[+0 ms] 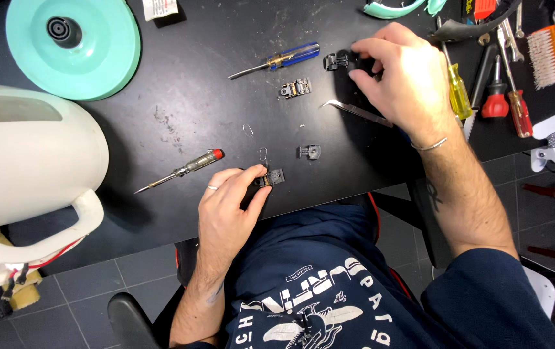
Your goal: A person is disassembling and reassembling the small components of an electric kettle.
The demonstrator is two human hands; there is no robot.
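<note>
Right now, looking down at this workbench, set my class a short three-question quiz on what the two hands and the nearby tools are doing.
1. True or false: the left hand pinches a small black part at the table's near edge.
2. Which tool lies closest to the right hand? A) tweezers B) red-tipped tester screwdriver C) blue-handled screwdriver
3. Fill in: the round base at the table's far left corner is coloured ____.

Key: 1 true; 2 A; 3 turquoise.
</note>
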